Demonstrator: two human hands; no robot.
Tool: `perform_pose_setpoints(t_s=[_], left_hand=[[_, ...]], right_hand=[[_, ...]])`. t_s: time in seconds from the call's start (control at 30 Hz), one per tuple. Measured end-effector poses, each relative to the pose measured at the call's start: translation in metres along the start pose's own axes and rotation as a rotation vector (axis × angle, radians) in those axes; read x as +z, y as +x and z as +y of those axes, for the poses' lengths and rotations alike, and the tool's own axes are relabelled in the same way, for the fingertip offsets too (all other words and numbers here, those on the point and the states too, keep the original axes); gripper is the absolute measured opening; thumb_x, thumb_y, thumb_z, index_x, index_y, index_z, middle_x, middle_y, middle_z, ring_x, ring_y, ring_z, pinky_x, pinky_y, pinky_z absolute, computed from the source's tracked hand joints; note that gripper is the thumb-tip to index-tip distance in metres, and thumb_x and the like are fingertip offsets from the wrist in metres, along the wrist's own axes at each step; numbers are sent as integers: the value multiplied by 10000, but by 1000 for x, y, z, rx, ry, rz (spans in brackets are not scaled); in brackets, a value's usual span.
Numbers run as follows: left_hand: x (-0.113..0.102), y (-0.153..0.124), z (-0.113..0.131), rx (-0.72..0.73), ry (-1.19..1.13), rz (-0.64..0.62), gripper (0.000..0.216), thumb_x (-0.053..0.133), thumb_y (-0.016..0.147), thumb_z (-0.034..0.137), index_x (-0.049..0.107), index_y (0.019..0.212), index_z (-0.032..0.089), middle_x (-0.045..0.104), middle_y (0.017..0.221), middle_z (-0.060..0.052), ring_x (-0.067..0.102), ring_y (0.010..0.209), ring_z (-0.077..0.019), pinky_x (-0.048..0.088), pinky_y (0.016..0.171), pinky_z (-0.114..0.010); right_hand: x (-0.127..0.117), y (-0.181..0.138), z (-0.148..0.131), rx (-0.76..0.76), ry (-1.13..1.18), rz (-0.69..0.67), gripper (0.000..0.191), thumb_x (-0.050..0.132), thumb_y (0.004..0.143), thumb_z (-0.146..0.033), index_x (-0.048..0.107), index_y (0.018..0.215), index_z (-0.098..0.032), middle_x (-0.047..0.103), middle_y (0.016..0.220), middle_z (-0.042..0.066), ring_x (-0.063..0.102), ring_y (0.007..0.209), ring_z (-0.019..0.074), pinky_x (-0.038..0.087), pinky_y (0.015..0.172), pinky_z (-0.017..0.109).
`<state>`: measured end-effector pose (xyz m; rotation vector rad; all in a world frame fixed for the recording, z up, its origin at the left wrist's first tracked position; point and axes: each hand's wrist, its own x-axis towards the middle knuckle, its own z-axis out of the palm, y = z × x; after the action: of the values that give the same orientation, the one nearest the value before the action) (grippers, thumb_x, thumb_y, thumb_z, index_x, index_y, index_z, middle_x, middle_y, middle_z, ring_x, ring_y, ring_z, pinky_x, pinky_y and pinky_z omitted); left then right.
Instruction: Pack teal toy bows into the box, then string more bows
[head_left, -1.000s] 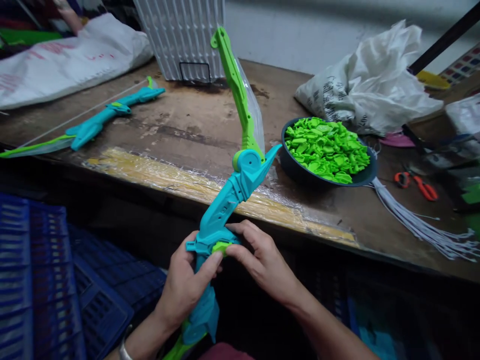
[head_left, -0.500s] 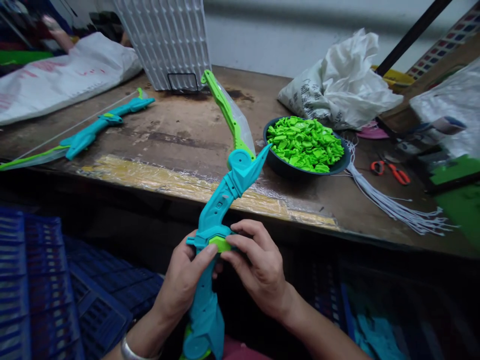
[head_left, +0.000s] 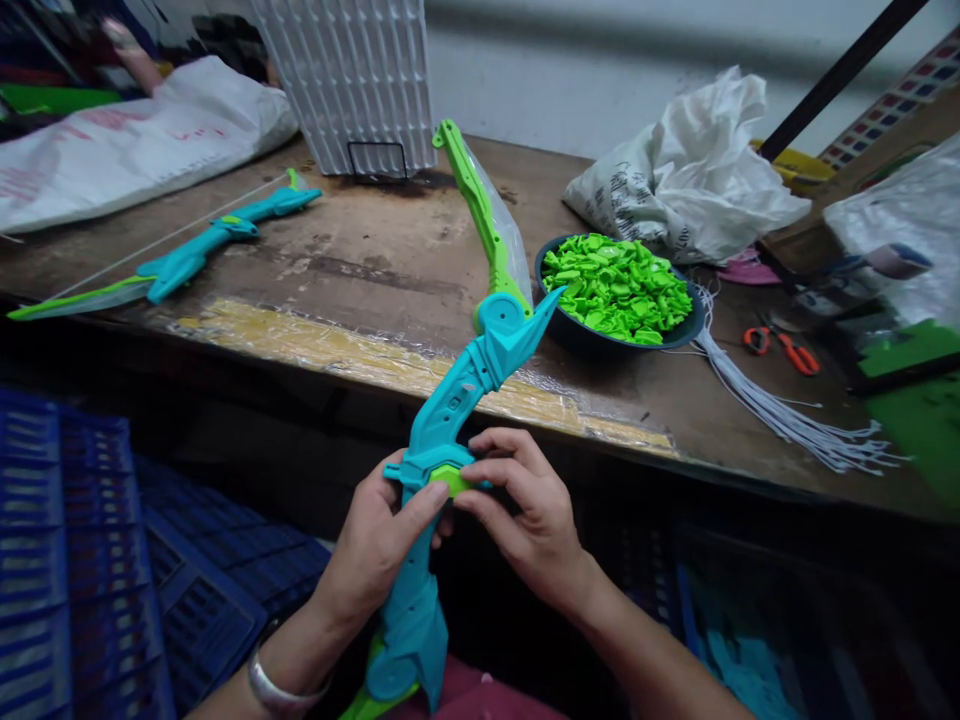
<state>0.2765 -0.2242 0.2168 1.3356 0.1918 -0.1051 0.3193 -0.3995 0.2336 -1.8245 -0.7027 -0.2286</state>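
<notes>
A toy bow [head_left: 450, 400] of turquoise plastic, with a bright green upper limb [head_left: 484, 215], slants up in front of me. My left hand [head_left: 382, 535] is wrapped round its middle, the thumb pressing on a small green plastic piece [head_left: 450, 480] set in the grip. From the right, the fingertips of my right hand [head_left: 525, 500] pinch the edge of that same piece. The bow's lower end hangs over my lap, partly cut off by the frame. Beyond it on the table stands a dark bowl [head_left: 585, 343] heaped with similar green pieces [head_left: 619, 285].
Another toy bow [head_left: 202, 245], with a string, lies on the table [head_left: 360, 240] at left. White sacks [head_left: 697, 180], white cords [head_left: 787, 415] and orange-handled scissors [head_left: 795, 352] are at right. A ridged panel [head_left: 352, 80] stands behind. Blue crates [head_left: 90, 540] are below left.
The bow and both hands have shifted slightly to the right in view, and the bow leans a bit more to the right. Both hands keep the same hold.
</notes>
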Motion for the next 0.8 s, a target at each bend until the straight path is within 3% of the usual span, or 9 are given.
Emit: perform_pose_setpoints(t_s=[0.13,0.23,0.47,0.57,0.63,0.7,0.8], left_hand=[[-4,-1,1,96,201,34,320,730,892,497,664,976,195,676,736,1,605,621,-151,508,584,-225],[-7,-4,0,208,384,53,229,707,901,435,683,910,207,678,731,5,617,649,-154,502,626,-219],[-17,4,-16,223,484,109,338,741,838,543,721,939,221,740,808,-25,680,702,-207,546,649,-239],[-17,12,-16,81,362,76,468,785,782,605,702,1019,210,719,750,-27,667,654,-219,552,596,-255],[-19,17,-13,-50,203,94,539,819,752,604,656,1094,220,702,729,-14,647,610,-209,542,544,-249],[-28,23,-9,-123,41,115,570,862,718,566,622,1107,226,690,716,-13,622,573,-196,527,502,-242],[-48,36,-2,-137,-216,55,499,872,726,466,659,1073,179,648,643,-31,581,522,-179,498,450,-231]], right_hand=[[0,6,5,434,401,-150,482,845,806,-318,627,1226,-227,687,1167,67,689,1071,206,597,897,332],[0,6,9,522,409,-240,363,828,799,-320,668,1095,-181,698,1026,44,686,942,182,588,835,310],[13,-5,21,512,262,-147,322,868,748,-319,699,974,-164,677,931,8,643,844,148,538,734,249],[9,3,23,442,161,-169,317,871,779,-366,728,986,-174,697,913,-1,658,819,147,534,705,239],[-8,20,22,319,99,-224,271,837,829,-363,737,1021,-201,704,902,-14,657,804,141,537,705,242],[-39,49,26,160,-34,-186,195,792,878,-333,735,1029,-224,710,894,-19,652,797,136,540,733,256],[-98,108,46,-19,-403,115,54,703,924,-222,744,941,-191,720,890,17,654,816,152,531,794,287]])
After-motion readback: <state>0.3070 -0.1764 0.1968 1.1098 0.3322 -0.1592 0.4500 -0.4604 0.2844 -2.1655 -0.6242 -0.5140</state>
